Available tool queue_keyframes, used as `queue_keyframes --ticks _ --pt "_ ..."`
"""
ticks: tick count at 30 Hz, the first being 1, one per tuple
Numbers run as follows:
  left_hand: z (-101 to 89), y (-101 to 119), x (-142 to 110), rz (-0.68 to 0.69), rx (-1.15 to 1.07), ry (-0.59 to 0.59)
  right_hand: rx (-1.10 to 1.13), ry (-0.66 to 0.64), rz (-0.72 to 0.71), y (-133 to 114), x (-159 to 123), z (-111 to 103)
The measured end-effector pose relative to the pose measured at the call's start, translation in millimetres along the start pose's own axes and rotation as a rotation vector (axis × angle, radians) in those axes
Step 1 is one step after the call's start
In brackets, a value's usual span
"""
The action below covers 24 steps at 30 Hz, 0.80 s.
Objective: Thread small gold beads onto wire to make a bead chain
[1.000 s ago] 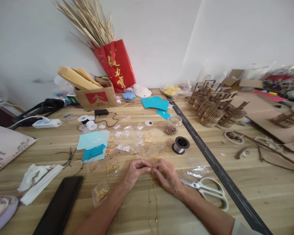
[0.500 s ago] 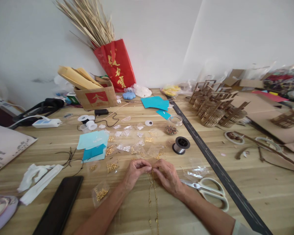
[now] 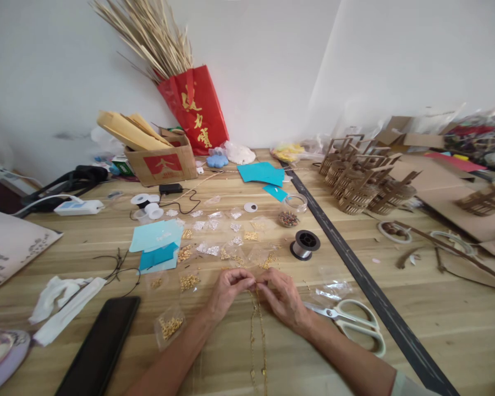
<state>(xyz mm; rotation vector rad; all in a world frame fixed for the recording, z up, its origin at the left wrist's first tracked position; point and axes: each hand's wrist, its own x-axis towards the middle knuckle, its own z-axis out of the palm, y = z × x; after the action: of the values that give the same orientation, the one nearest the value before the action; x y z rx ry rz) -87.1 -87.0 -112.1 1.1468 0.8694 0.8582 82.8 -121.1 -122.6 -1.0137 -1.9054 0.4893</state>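
Observation:
My left hand [image 3: 231, 290] and my right hand [image 3: 281, 297] meet over the middle of the table, thumb and fingertips of each pinched together. Between them they hold the upper end of a thin gold chain [image 3: 252, 335]. Two strands of it, with small gold pieces along them, run down toward the table's near edge. The exact bit under the fingertips is too small to make out. Just beyond the hands lie gold beads [image 3: 268, 260] on clear plastic. White-handled scissors [image 3: 357, 322] rest beside my right forearm, their blade tips close to the wrist.
A wire spool [image 3: 304, 245] and a jar of beads [image 3: 289, 219] stand beyond my right hand. Several small bags of gold findings [image 3: 171, 325] lie around my left arm, with a black phone [image 3: 101, 346] farther left. Woven baskets [image 3: 358, 184] sit at the back right.
Hardly anything differs. Both hands stay pinched on the chain in the same place, with only tiny shifts at the fingers.

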Motion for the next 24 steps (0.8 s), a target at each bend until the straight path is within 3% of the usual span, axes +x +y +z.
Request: queue_keyframes --ticks 11,24 --pt "2.2 1.9 0.8 0.025 0.026 0.071 0.000 0.018 0.008 1.0 -0.1 1.2" --pt "4.7 0.7 -2.1 0.103 0.134 0.059 -0.035 0.043 -0.006 -0.7 0.6 0.7"
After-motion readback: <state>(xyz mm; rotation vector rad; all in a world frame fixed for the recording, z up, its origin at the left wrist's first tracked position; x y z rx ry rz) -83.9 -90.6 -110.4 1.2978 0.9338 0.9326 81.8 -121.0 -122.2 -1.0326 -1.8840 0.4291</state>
